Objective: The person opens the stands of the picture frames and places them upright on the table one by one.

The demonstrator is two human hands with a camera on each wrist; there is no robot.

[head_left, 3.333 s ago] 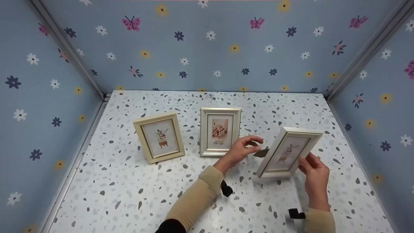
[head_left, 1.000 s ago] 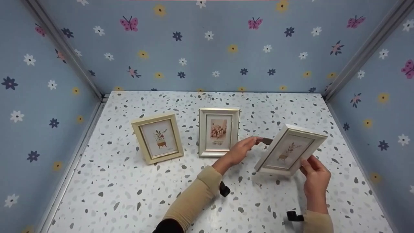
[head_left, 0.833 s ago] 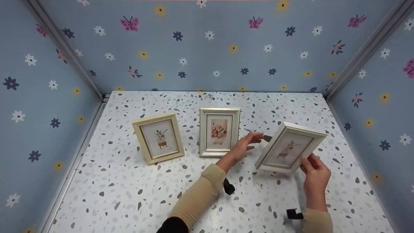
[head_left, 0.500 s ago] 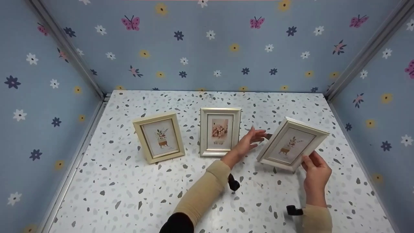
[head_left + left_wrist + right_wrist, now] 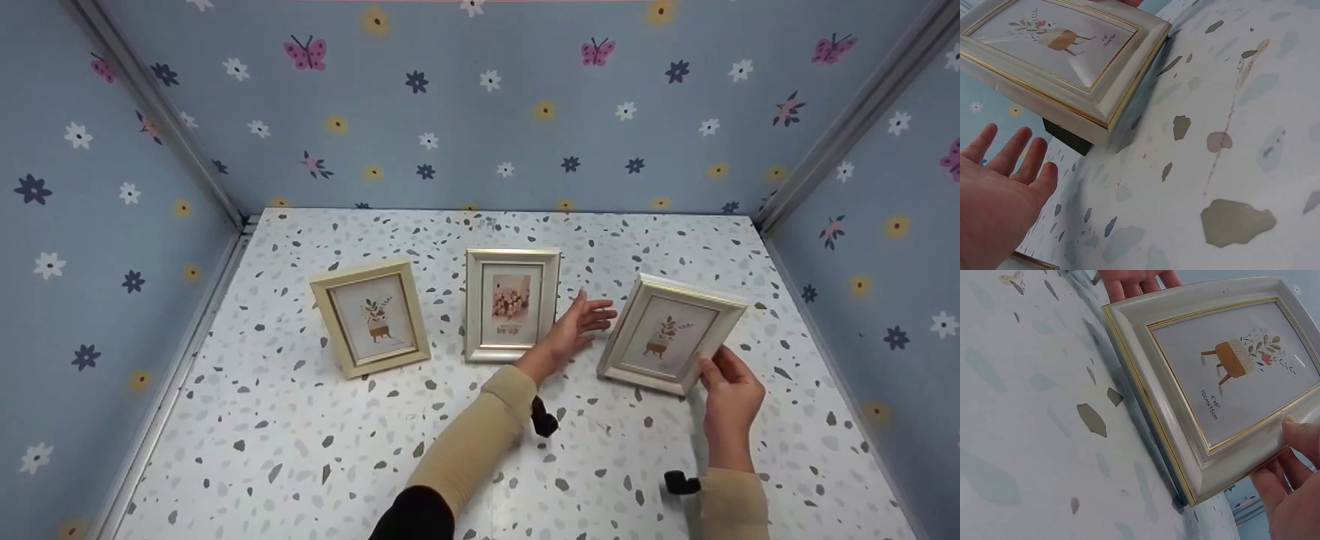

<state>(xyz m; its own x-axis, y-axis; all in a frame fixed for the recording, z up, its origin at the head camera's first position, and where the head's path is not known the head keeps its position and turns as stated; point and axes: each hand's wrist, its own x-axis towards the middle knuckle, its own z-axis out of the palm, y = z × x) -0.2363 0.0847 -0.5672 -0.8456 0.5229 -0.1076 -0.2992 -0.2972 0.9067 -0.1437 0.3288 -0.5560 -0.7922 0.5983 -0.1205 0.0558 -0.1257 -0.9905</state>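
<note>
In the head view, my right hand (image 5: 733, 397) pinches the right edge of a pale silver-white picture frame (image 5: 667, 336), thumb in front and fingers behind. The frame leans back, and its print shows a plant in an orange-brown pot. Its lower edge is at or just above the tabletop; I cannot tell which. A dark stand leg (image 5: 1067, 136) juts out behind it in the left wrist view. My left hand (image 5: 568, 332) is spread beside the frame's left edge, apart from it, holding nothing. Most of the frame's back is hidden.
A silver picture frame (image 5: 512, 354) stands upright in the middle, right behind my left forearm. Further left is a cream-gold picture frame (image 5: 370, 319), turned slightly. The speckled white tabletop (image 5: 315, 450) is bounded by blue floral walls (image 5: 480, 112).
My left fingers have come off the dark stand leg and spread out. The frame in my right hand has lowered, shifted left and turned to face more forward; the leg is now hidden in the head view.
</note>
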